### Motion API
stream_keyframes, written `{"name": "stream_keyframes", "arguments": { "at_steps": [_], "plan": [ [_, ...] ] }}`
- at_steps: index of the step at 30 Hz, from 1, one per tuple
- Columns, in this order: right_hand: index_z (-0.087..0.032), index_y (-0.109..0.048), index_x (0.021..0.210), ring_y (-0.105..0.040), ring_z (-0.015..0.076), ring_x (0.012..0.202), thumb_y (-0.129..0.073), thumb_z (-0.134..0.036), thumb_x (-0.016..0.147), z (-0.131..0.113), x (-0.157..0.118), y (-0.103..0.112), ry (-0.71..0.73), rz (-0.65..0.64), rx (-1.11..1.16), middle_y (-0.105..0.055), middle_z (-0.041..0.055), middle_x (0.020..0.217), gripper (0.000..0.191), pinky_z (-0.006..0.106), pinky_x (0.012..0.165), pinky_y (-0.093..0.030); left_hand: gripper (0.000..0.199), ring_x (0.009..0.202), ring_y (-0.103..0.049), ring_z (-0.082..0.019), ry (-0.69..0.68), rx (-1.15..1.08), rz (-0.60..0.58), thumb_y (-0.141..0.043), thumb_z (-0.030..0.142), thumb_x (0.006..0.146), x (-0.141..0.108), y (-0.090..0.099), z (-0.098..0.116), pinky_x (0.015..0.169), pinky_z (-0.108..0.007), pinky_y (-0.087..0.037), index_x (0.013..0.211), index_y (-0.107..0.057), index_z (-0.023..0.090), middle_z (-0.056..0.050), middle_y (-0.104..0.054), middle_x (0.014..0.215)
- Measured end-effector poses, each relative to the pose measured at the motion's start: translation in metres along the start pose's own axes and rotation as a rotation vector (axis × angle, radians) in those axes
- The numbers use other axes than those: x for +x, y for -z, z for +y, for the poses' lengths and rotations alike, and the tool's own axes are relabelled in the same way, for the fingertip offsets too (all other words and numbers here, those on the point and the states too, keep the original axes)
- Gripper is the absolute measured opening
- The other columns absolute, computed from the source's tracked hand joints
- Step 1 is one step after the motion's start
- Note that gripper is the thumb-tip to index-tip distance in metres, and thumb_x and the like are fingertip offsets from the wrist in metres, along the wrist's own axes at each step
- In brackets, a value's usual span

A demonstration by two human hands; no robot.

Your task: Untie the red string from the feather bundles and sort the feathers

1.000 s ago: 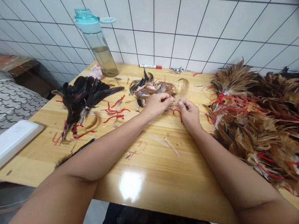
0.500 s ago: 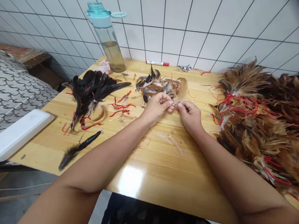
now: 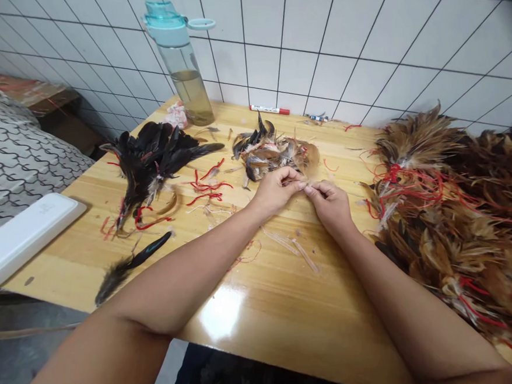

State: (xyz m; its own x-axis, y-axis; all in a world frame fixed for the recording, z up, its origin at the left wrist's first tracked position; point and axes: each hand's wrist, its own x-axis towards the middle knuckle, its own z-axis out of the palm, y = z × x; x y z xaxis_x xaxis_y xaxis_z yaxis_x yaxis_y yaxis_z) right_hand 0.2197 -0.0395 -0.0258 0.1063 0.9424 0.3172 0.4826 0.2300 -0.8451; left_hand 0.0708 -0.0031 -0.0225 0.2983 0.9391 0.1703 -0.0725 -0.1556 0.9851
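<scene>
My left hand and my right hand meet over the middle of the table, fingertips almost touching. Both are closed in a pinch at the base of a light brown feather, whose soft, blurred vane rises behind the fingers. The quill end is mostly hidden by the fingertips. Just beyond my left hand lies a small pile of mixed feathers, black, brown and pale, with bits of red thread.
On the left are a black feather bunch, red thread scraps, one dark feather and a white case. A water bottle and a red-capped marker stand and lie near the tiled wall. Brown feather bundles crowd the right.
My hands have shifted slightly, and the fingertips have come closer together. The brown feather leans lower and looks more blurred. The view has tilted a little.
</scene>
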Motion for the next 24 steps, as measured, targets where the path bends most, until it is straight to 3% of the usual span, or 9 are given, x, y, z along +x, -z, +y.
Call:
{"name": "stream_keyframes", "arguments": {
  "at_steps": [7,17,19,24],
  "plan": [
    [-0.021,-0.064,0.066,-0.052,0.0156,0.065,-0.056,-0.033,0.079,-0.004,-0.002,0.002,0.000,-0.029,-0.024,-0.059,0.0006,0.065,0.019,0.029,0.066,-0.043,0.020,0.064,-0.051,-0.008,0.027,-0.071,-0.064,-0.068,0.026,0.072,0.000,-0.001,0.002,0.064,-0.022,-0.042,0.086,-0.058,0.015,0.003,-0.058,0.073],
    [-0.020,-0.064,0.065,-0.052,0.0156,0.062,-0.058,-0.034,0.078,-0.007,-0.004,0.002,-0.002,-0.059,-0.058,-0.056,0.0008,0.063,0.020,0.029,0.062,-0.041,0.017,0.071,-0.056,-0.011,0.000,0.066,-0.105,-0.067,0.027,0.075,0.003,0.003,0.000,0.069,-0.024,-0.044,0.080,-0.057,0.015,0.001,-0.060,0.075],
    [-0.020,-0.062,0.065,-0.052,0.0154,0.063,-0.058,-0.035,0.078,-0.007,-0.004,0.004,-0.050,-0.037,-0.022,-0.057,0.0007,0.064,0.020,0.029,0.063,-0.041,0.016,0.072,-0.056,-0.011,-0.031,0.045,-0.060,-0.066,0.027,0.077,0.003,0.005,0.005,0.070,-0.024,-0.045,0.083,-0.059,0.015,0.000,-0.061,0.077],
    [-0.019,-0.064,0.073,-0.057,0.0160,0.070,-0.058,-0.041,0.080,-0.002,-0.001,0.007,-0.205,0.059,0.198,-0.064,0.0015,0.071,0.023,0.031,0.071,-0.045,0.012,0.068,-0.049,-0.009,-0.187,0.192,0.258,-0.060,0.024,0.082,0.005,0.017,0.018,0.066,-0.023,-0.042,0.091,-0.060,0.016,0.000,-0.057,0.080]
  ]
}}
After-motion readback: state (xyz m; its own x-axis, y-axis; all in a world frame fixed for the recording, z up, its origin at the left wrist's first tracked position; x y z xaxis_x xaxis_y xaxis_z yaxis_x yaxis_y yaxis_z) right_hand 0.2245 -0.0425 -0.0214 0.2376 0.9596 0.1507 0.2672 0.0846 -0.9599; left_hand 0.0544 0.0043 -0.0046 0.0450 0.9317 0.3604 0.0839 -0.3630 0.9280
